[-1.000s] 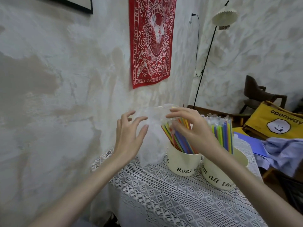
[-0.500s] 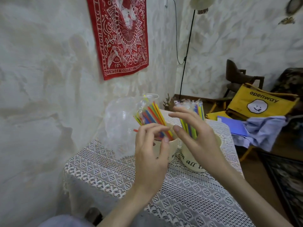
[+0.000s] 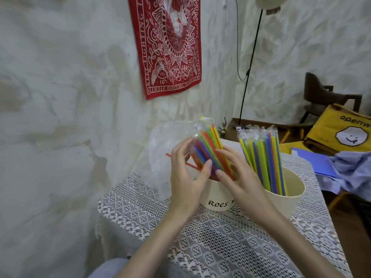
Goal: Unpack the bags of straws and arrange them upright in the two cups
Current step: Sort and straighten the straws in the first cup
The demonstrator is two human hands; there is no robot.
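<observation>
A bundle of loose coloured straws [image 3: 208,143] stands leaning left in the cream cup marked "Roes" [image 3: 217,201]. My left hand [image 3: 186,181] curls round the bundle's left side, thumb in front and fingers behind. My right hand [image 3: 241,177] presses its straight fingers against the bundle's right side. One red straw [image 3: 180,160] sticks out low to the left of my left hand. The second cream cup [image 3: 291,199] on the right holds straws in clear wrappers [image 3: 263,157], nearly upright, with neither hand on them.
A crumpled clear plastic bag [image 3: 166,141] lies behind the left cup against the wall. The lace-covered table [image 3: 220,247] ends close at left. A floor lamp pole [image 3: 249,73], a yellow bag [image 3: 341,131], blue cloth [image 3: 353,171] and a chair [image 3: 321,97] stand at the right.
My left hand moved from beside the plastic bag to the straw bundle and closed round it. My right hand dropped from the straw tops to the bundle's side. The camera shifted closer.
</observation>
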